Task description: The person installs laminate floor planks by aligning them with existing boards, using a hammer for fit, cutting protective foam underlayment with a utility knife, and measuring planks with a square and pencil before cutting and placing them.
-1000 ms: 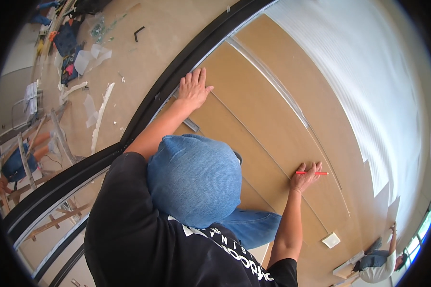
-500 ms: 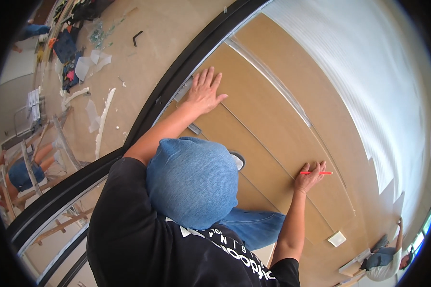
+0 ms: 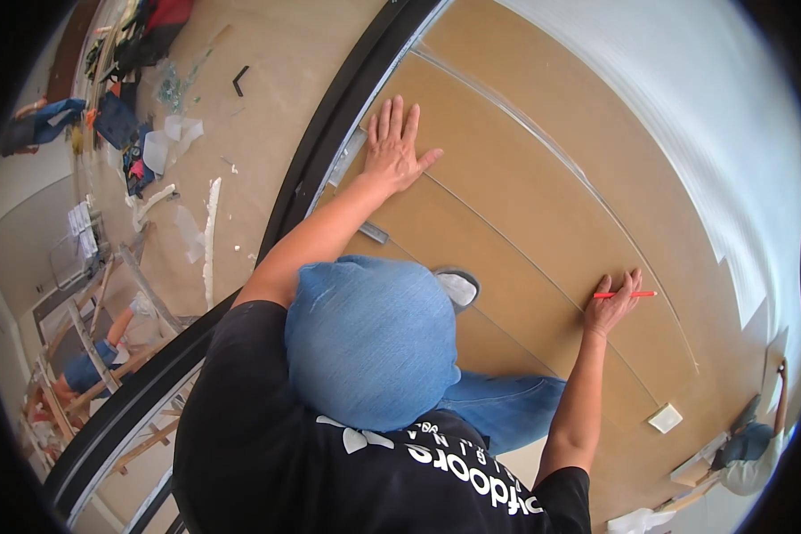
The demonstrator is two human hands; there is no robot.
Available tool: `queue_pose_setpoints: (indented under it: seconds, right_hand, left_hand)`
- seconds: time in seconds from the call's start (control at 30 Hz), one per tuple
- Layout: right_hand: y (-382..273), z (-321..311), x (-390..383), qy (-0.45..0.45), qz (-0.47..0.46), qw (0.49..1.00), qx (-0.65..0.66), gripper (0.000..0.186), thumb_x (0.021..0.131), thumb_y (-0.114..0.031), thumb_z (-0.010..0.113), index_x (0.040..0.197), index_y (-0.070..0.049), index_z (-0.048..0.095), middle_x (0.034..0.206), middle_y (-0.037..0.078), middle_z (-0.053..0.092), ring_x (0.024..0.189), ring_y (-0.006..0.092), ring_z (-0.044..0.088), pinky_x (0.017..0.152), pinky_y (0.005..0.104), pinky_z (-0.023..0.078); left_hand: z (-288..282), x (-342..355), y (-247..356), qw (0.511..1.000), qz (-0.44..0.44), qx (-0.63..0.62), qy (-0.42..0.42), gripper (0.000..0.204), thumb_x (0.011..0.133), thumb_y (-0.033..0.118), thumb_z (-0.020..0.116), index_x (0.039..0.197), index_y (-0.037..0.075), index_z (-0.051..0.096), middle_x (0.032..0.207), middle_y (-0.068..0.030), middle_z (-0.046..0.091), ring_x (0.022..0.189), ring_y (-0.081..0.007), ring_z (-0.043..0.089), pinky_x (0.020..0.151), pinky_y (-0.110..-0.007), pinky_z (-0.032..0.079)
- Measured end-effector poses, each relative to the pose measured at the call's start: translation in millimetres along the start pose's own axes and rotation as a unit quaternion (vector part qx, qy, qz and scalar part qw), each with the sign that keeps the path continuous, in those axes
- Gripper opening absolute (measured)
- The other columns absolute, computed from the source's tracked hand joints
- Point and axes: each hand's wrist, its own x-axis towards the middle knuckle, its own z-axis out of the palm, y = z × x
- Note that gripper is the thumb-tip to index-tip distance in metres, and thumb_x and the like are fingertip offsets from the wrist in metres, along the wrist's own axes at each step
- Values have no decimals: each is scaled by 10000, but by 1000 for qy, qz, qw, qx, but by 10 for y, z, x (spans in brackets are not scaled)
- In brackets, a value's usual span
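My left hand (image 3: pixel 395 162) lies flat with fingers spread on a tan panel (image 3: pixel 516 209), beside a black frame rail (image 3: pixel 316 133). My right hand (image 3: pixel 607 311) rests on the same panel farther right. A red pencil (image 3: pixel 643 294) is held crosswise between its fingers, near a long curved seam (image 3: pixel 623 214). Thin dark lines run across the panel between the two hands. Below the left hand, by the forearm, is a short grey block (image 3: pixel 374 232). A denim-covered rounded shape (image 3: pixel 374 338) hides part of the panel between my arms.
A shoe (image 3: pixel 459 288) shows beside the denim shape. White ribbed sheeting (image 3: pixel 676 116) covers the upper right, and a white square plate (image 3: pixel 665 417) sits lower right. One person (image 3: pixel 749 449) is at far right. Beyond the rail are wooden trestles (image 3: pixel 142 285) and scattered scraps.
The view has turned, so the panel and both hands appear shifted up and right. Both hands look to keep their places on the panel. More of the shoe shows now.
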Motion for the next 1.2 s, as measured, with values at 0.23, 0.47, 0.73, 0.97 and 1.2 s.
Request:
queue_pose_setpoints:
  seconds: [0.23, 0.47, 0.73, 0.97, 1.2]
  right_hand:
    - [-68, -24, 26, -5, 23, 1000, -1, 449, 978, -217, 685, 1353, -48, 506, 1534, 214, 485, 1427, 409, 430, 1162, 546, 339]
    - [-99, 59, 70, -6, 24, 1000, 8, 430, 964, -230, 700, 1321, -62, 530, 1532, 191, 497, 1419, 411, 434, 1167, 540, 345]
    - [-76, 47, 47, 5, 11, 1000, 3, 397, 966, -227, 697, 1295, -70, 541, 1531, 185, 501, 1421, 406, 434, 1167, 523, 351]
    - [-304, -132, -40, 12, 8, 1000, 28, 434, 912, -122, 728, 1294, -42, 537, 1461, 229, 533, 1364, 432, 475, 1122, 529, 395]
    - [-822, -473, -1093, -56, 57, 994, 79, 516, 866, -60, 745, 1329, -37, 519, 1289, 237, 596, 1205, 442, 564, 1029, 509, 466]
  left_hand:
    - [-9, 1, 71, 999, -25, 26, -14, 959, 987, 684, 445, 1652, 70, 132, 1717, -209, 75, 1596, -357, 8, 1278, -525, 5]
    - [23, -50, 23, 998, -44, 42, -9, 904, 1014, 627, 443, 1650, 61, 139, 1724, -180, 81, 1600, -323, 27, 1281, -521, 4]
    - [-163, -855, -208, 999, -19, -35, -19, 847, 962, 483, 648, 1587, 31, 299, 1676, -194, 238, 1542, -368, 237, 1247, -504, 227]
    - [-264, -1383, -535, 990, -126, -44, -53, 862, 921, 467, 719, 1554, 16, 346, 1564, -214, 387, 1435, -389, 381, 1180, -505, 323]
    - [-345, -1262, -488, 972, -212, -64, -79, 835, 887, 474, 754, 1504, 16, 428, 1481, -210, 453, 1378, -369, 436, 1152, -474, 377]
